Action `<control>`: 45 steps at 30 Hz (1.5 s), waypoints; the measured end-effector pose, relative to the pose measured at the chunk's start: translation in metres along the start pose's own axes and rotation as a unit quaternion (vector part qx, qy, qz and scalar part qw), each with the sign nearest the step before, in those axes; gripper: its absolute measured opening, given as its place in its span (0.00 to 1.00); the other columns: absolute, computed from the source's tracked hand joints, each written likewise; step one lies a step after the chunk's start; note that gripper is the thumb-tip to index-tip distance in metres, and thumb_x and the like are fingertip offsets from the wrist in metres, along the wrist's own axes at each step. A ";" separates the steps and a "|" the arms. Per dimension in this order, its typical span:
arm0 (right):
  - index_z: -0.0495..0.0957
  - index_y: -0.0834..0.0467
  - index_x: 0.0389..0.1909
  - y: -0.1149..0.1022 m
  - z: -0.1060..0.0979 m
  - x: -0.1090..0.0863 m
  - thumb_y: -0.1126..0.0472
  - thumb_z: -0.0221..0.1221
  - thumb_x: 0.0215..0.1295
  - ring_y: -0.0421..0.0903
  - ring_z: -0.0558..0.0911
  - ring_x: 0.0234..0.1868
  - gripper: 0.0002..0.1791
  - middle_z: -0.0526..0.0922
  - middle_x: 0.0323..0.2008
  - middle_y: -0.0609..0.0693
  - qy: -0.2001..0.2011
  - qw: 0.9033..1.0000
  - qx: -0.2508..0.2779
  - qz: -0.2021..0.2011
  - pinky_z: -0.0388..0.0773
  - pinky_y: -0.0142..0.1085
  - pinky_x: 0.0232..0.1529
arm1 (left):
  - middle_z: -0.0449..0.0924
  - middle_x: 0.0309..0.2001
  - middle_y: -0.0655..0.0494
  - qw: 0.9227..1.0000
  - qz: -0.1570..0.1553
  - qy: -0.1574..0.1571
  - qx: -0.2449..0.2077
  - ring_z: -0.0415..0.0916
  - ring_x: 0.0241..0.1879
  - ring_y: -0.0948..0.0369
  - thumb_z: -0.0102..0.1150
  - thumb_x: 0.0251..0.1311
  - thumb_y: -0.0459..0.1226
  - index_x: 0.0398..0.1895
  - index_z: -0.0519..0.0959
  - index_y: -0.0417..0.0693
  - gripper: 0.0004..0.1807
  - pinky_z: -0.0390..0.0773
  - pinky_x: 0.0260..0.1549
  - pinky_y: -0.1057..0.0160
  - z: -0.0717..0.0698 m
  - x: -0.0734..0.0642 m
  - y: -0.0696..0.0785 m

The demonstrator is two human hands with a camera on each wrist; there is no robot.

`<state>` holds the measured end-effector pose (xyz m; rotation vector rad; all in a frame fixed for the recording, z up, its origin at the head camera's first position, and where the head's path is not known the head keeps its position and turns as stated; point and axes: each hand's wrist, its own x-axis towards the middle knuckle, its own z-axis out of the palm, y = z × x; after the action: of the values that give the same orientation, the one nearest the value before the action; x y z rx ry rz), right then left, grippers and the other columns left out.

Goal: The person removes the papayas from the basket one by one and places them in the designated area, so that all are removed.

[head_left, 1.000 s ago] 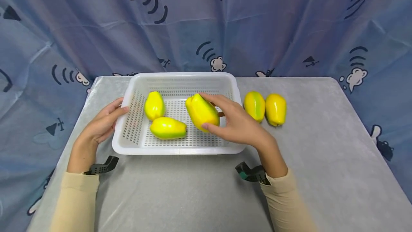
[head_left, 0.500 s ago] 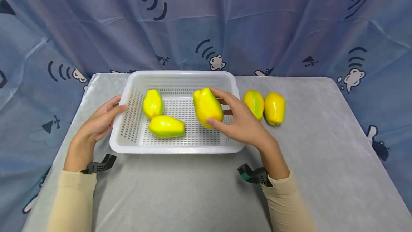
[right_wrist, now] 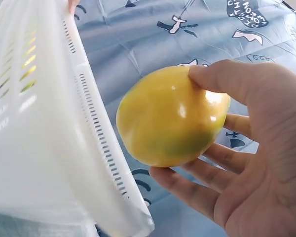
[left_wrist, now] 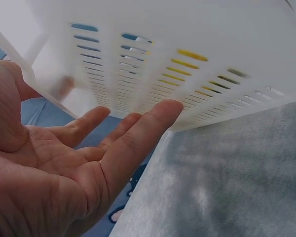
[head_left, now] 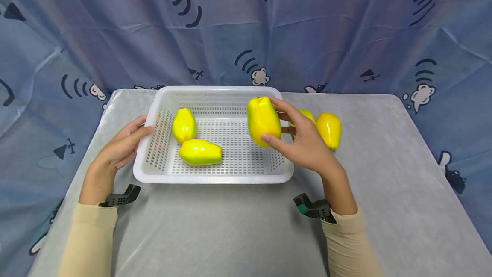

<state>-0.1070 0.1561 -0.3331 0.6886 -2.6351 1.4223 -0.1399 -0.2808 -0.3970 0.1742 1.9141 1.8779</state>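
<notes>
In the head view my right hand (head_left: 305,140) holds a yellow-green papaya (head_left: 263,119) between thumb and fingertips, raised above the right end of a white perforated plastic basket (head_left: 215,179). The right wrist view shows that papaya (right_wrist: 167,118) gripped beyond the basket's rim (right_wrist: 101,133). My left hand (head_left: 123,144) grips the basket's left side, thumb over the rim; its fingers (left_wrist: 133,143) lie along the outer wall in the left wrist view. Inside the basket are two more papayas, one upright (head_left: 184,125) and one lying sideways (head_left: 200,152).
To the right of the basket, two papayas stand on the grey-covered table (head_left: 392,174); one (head_left: 328,130) shows well, the other (head_left: 307,114) is mostly behind my right hand. A blue patterned curtain (head_left: 307,33) hangs behind the table.
My right hand has lifted the papaya up and to the right from the basket's middle, turning it more upright. The left hand and the other papayas have stayed put.
</notes>
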 end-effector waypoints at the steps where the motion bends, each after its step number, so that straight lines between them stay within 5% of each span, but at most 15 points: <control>1: 0.60 0.33 0.74 -0.001 0.000 0.000 0.56 0.71 0.61 0.44 0.77 0.63 0.44 0.74 0.68 0.42 0.000 1.000 0.003 0.001 0.82 0.44 0.55 | 0.73 0.60 0.53 1.000 0.000 0.000 0.000 0.84 0.52 0.62 0.44 0.79 0.43 0.80 0.45 0.46 0.34 0.86 0.44 0.57 0.000 0.000 0.000; 6: 0.60 0.34 0.75 -0.004 -0.004 -0.001 0.59 0.71 0.60 0.44 0.77 0.64 0.45 0.73 0.68 0.42 -0.003 1.000 0.023 0.006 0.80 0.31 0.55 | 0.72 0.61 0.53 1.000 -0.001 0.000 0.006 0.84 0.52 0.62 0.44 0.79 0.43 0.81 0.45 0.47 0.34 0.86 0.45 0.58 -0.001 0.000 -0.001; 13: 0.58 0.35 0.76 -0.001 -0.013 -0.005 0.60 0.70 0.61 0.45 0.78 0.63 0.46 0.74 0.68 0.45 0.013 1.000 0.008 0.021 0.78 0.25 0.56 | 0.71 0.61 0.53 1.000 -0.006 0.002 0.012 0.83 0.53 0.62 0.44 0.79 0.44 0.81 0.45 0.49 0.34 0.86 0.45 0.57 -0.001 0.001 -0.002; 45: 0.59 0.34 0.75 0.021 -0.047 -0.012 0.55 0.70 0.62 0.51 0.77 0.65 0.44 0.71 0.71 0.47 0.076 0.992 -0.052 0.082 0.73 0.16 0.51 | 0.74 0.60 0.56 1.000 0.000 0.002 0.002 0.84 0.52 0.63 0.44 0.79 0.42 0.81 0.45 0.47 0.34 0.86 0.45 0.59 -0.001 0.000 -0.002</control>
<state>-0.1125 0.2083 -0.3261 0.3473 -2.6747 1.3032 -0.1398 -0.2824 -0.3990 0.1729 1.9197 1.8768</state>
